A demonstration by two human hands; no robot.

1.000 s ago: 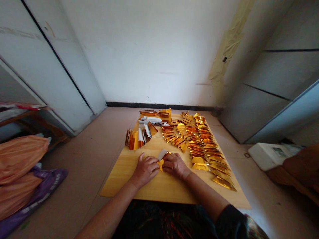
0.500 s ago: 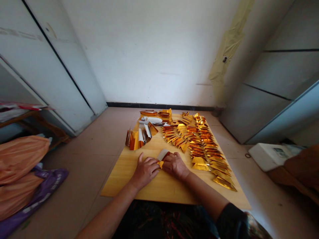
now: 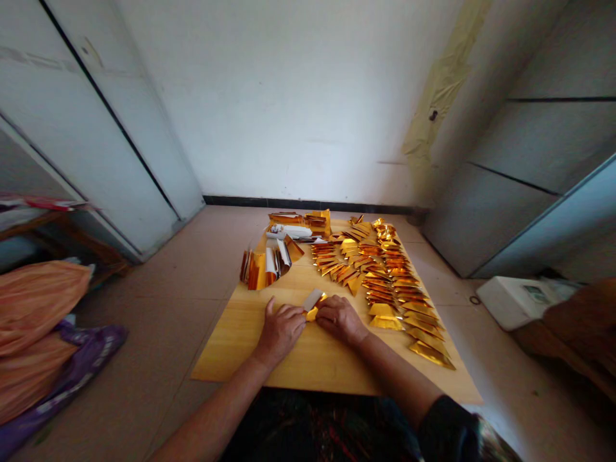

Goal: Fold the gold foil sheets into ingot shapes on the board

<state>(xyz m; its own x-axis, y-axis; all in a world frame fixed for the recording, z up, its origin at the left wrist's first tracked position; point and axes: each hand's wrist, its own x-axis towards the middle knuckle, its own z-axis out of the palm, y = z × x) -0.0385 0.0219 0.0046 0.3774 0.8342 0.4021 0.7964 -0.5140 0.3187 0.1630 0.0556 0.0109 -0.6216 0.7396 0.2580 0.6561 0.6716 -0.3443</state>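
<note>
A partly folded piece of gold foil paper (image 3: 312, 300), pale on its inner side, lies on the wooden board (image 3: 226, 346) between my two hands. My left hand (image 3: 282, 326) pinches its left end, with the thumb raised apart. On the other end, the curled fingers of my right hand (image 3: 341, 317) grip the foil, hiding part of it. To the right of my hands stand rows of folded gold foil shapes (image 3: 385, 316), packed close together. Curved gold and white sheets (image 3: 264, 266) stand on the board beyond my left hand.
More gold sheets (image 3: 317, 221) and a white bundle (image 3: 291, 231) sit at the board's far edge. A white wall (image 3: 298, 128) rises behind. Orange and purple bags (image 3: 43, 308) lie on the floor at left; a white box (image 3: 505, 301) stands at right.
My right hand's fingers have shifted slightly, showing more gold on the foil paper. Its pale flap now lies at a different angle. My left hand stays nearly in place.
</note>
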